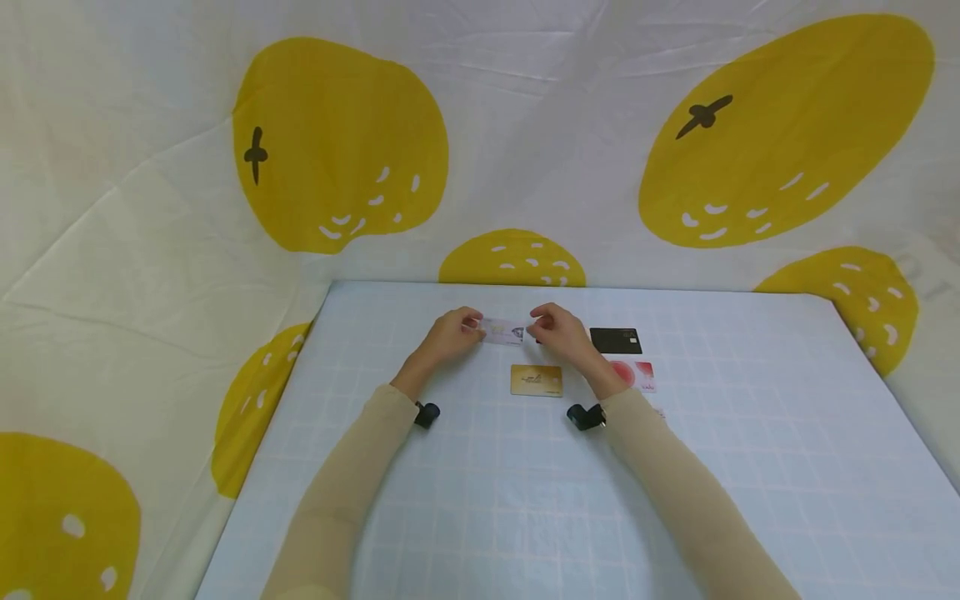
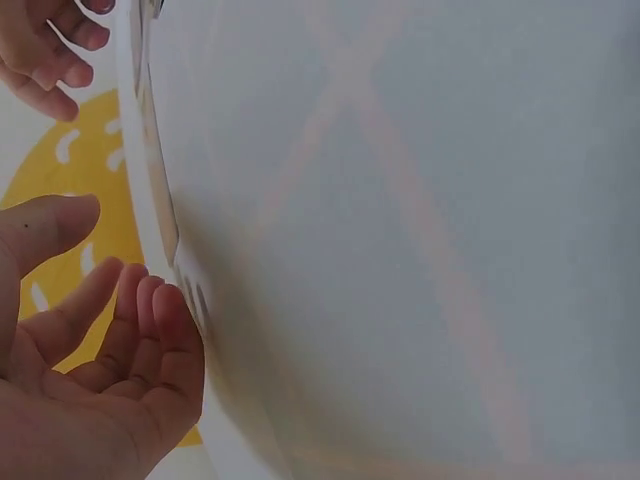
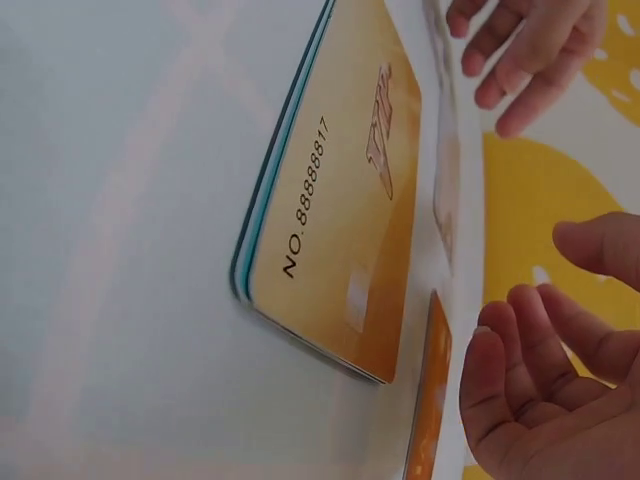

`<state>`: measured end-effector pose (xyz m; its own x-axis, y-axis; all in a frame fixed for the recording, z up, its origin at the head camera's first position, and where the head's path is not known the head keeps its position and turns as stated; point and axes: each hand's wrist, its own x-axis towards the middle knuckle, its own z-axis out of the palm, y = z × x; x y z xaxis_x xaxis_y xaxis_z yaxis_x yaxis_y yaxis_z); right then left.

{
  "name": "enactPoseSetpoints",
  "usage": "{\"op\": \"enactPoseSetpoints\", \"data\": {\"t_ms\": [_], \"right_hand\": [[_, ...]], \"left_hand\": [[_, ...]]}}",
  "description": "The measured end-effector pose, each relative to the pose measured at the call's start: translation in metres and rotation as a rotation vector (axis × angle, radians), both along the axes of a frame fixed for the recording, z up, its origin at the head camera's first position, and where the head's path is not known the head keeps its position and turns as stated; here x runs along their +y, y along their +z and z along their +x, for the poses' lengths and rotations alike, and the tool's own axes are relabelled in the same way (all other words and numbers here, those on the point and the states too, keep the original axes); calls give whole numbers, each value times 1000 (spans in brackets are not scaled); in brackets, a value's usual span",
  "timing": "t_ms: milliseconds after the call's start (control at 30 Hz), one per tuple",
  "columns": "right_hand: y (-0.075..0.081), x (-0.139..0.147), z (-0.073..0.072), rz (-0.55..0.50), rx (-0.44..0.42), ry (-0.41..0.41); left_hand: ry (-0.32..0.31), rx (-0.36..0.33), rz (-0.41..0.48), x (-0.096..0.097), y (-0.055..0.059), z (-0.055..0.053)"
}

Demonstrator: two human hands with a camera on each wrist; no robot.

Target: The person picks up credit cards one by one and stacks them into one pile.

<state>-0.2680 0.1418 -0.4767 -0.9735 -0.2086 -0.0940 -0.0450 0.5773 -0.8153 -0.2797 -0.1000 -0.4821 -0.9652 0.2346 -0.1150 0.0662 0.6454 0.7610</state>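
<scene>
A pale lilac card [image 1: 501, 332] lies on the table between the two hands. My left hand [image 1: 455, 331] is at its left end, fingertips right by the edge. In the left wrist view that hand's thumb [image 2: 55, 230] stands apart from the loosely bent fingers, with nothing between them. My right hand [image 1: 558, 332] is just past the card's right end; the right wrist view shows its thumb [image 3: 600, 245] and bent fingers apart too. A gold card [image 1: 536, 381], numbered and atop a stack with blue-green edges, lies nearer. An orange card [image 3: 429, 395] shows under the right hand's side.
A black card [image 1: 616, 341] lies right of the right hand. Nearer, a red and white card [image 1: 643, 377] is partly covered by the right wrist, and another card's edge [image 1: 660, 413] peeks from behind the sleeve. A white cloth with yellow fruit shapes [image 1: 341, 146] hangs behind the table [image 1: 480, 500].
</scene>
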Motion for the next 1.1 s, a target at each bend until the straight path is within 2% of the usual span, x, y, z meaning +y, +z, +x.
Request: {"op": "enactPoseSetpoints", "data": {"t_ms": [300, 467, 633, 1100], "right_hand": [[-12, -5, -13, 84, -90, 17], [-16, -5, -17, 148, -73, 71], [-18, -6, -19, 186, -63, 85], [-18, -11, -19, 179, -60, 96]], "left_hand": [[-82, -53, -115, 0, -6, -16], [-119, -64, -146, -1, -7, -19], [-159, -37, -185, 0, -7, -20], [-146, -44, -219, 0, -3, -17]]}}
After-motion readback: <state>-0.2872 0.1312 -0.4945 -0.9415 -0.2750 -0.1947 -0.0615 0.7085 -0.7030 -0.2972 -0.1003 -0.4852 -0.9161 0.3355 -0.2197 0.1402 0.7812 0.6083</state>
